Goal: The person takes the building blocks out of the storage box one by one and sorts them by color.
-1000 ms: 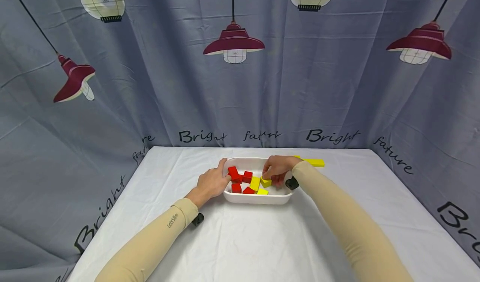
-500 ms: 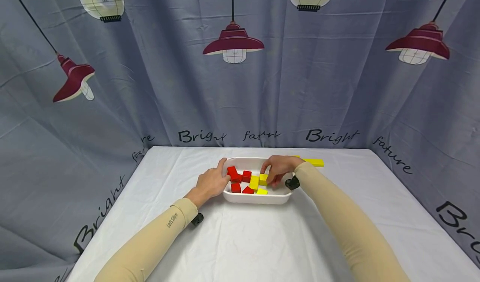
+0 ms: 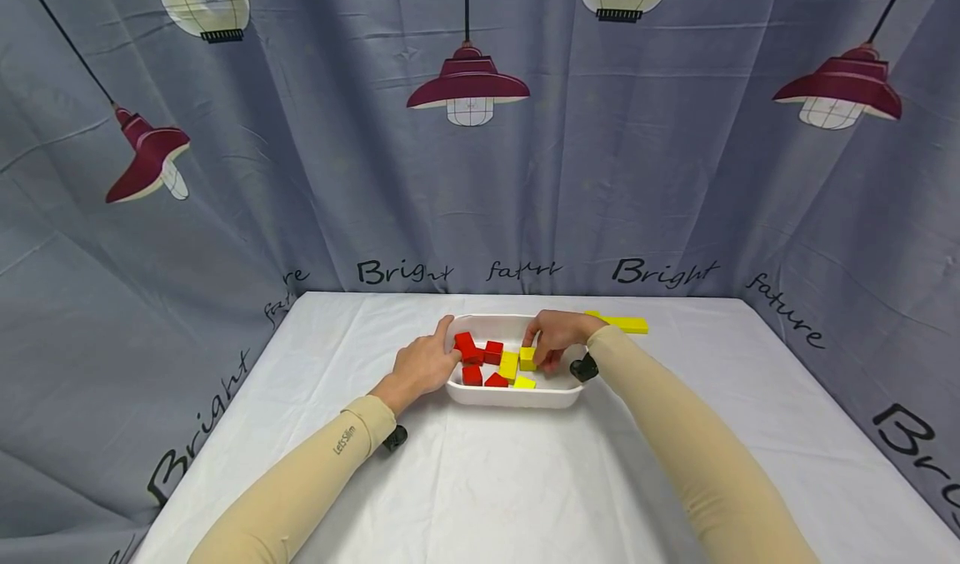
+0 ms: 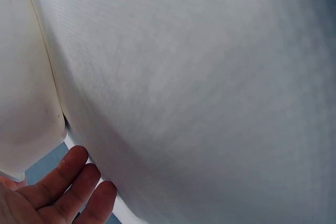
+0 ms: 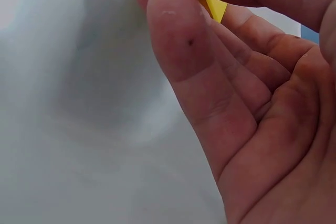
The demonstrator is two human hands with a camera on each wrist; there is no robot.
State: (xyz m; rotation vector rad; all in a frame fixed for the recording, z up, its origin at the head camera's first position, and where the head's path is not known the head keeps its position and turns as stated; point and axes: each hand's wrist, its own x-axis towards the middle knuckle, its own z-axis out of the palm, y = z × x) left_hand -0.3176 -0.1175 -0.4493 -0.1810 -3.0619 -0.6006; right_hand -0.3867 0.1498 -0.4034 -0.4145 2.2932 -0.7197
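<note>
Pinching the yellow cube point(image 3: 528, 358), right grip point(image 3: 558, 336) should be held level; white tray point(image 3: 517, 398) is steadied by relaxed left grip point(image 3: 422, 366).

White cloth-covered table point(image 3: 487, 481), light creases. On it, far half, about mid-width: white tray point(image 3: 517, 398), oblong, rounded corners, sitting flat, open side up. Right of tray's far end, near back edge: yellow block point(image 3: 628, 326), long, lying flat, partly hidden; can't tell if more than one.
</note>
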